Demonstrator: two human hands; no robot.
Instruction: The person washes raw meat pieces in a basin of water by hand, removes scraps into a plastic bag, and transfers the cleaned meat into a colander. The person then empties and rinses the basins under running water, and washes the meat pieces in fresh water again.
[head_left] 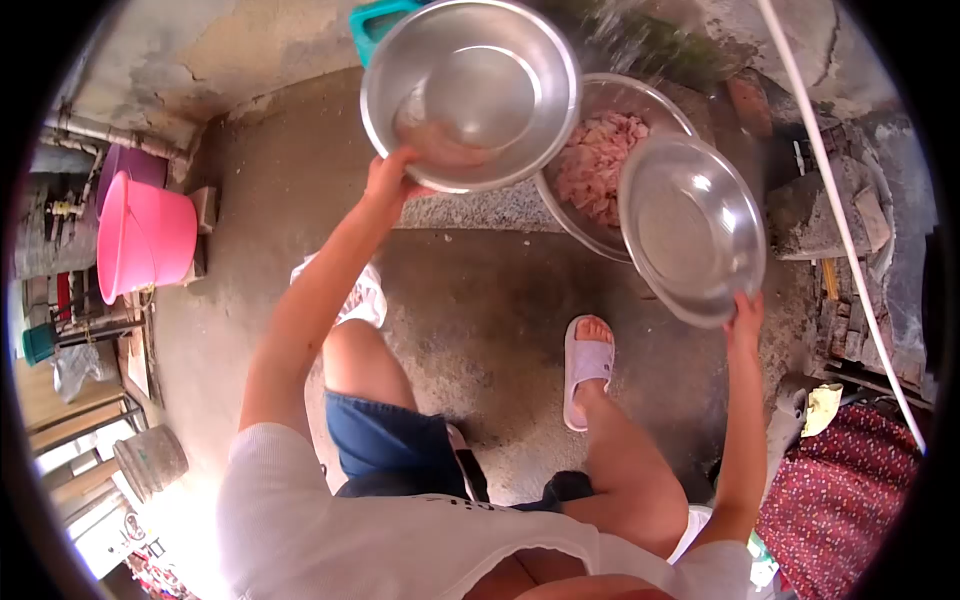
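Note:
My left hand (393, 180) grips the lower rim of a large steel basin (470, 95) at the top centre; its inside shows no contents. On the right, my right hand (743, 318) holds the lower rim of a smaller steel bowl (690, 228), tilted and also without visible contents. Between and behind them stands another steel basin (655, 98) with pink raw meat pieces (600, 165) in it. The smaller bowl hides part of that basin's right side. My fingers are closed round both rims, and their tips are partly hidden.
A pink bucket (150, 238) is at the left, beside pipes. A teal plastic item (375, 28) shows behind the large basin. Stacked bricks (835, 215), a white pole (820, 140) and a red patterned cloth (840, 495) are on the right.

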